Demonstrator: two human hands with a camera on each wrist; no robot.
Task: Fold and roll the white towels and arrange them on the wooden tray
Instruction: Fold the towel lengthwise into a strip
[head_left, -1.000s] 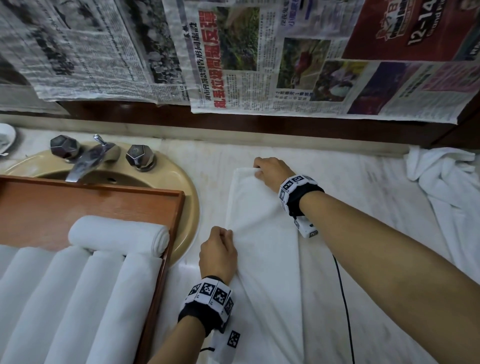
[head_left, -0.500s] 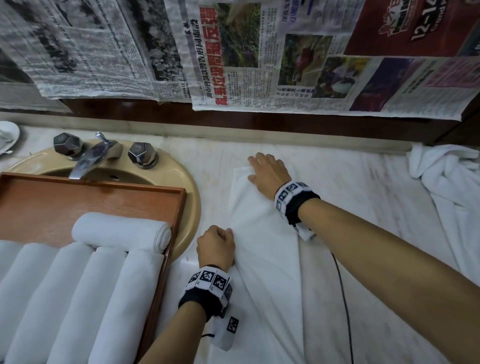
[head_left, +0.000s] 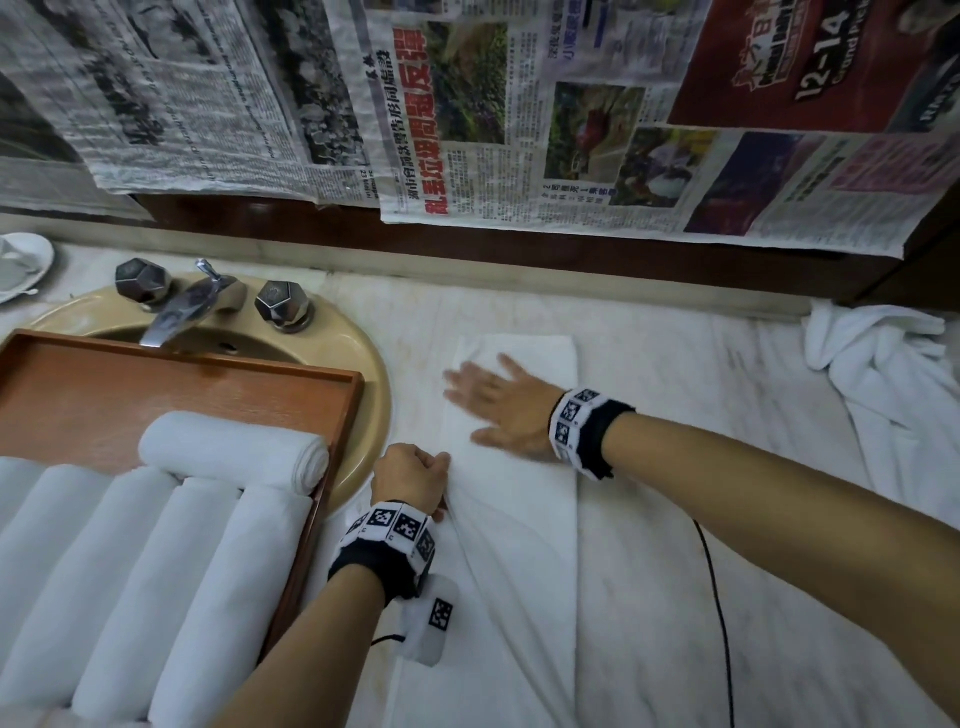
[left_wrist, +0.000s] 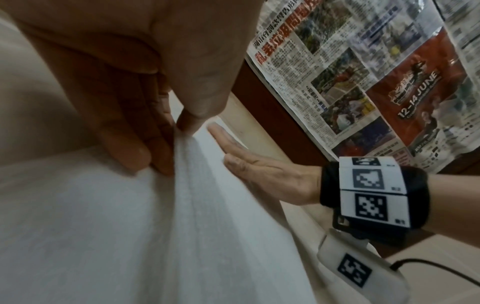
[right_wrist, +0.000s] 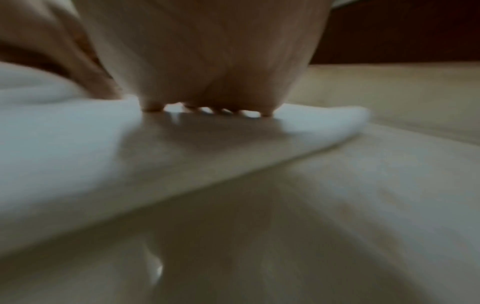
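Note:
A long white towel (head_left: 519, 519), folded into a narrow strip, lies flat on the marble counter (head_left: 675, 395). My left hand (head_left: 413, 475) pinches its left edge between thumb and curled fingers; the left wrist view shows that pinch on the towel (left_wrist: 187, 185). My right hand (head_left: 498, 400) lies flat on the towel's far part with straight, spread fingers. In the right wrist view the fingertips (right_wrist: 207, 109) press on the towel (right_wrist: 78, 133). At the left, the wooden tray (head_left: 171, 384) holds several rolled white towels (head_left: 234, 449).
The tray rests over a beige sink (head_left: 363, 364) with a chrome tap (head_left: 182, 306). A crumpled pile of white towels (head_left: 893, 374) lies at the right end of the counter. Newspaper (head_left: 519, 114) covers the wall behind. A small white dish (head_left: 21, 265) sits far left.
My right hand has opened from gripping the towel's far corner and slid flat toward me along the towel. My left hand has kept its pinch on the left edge.

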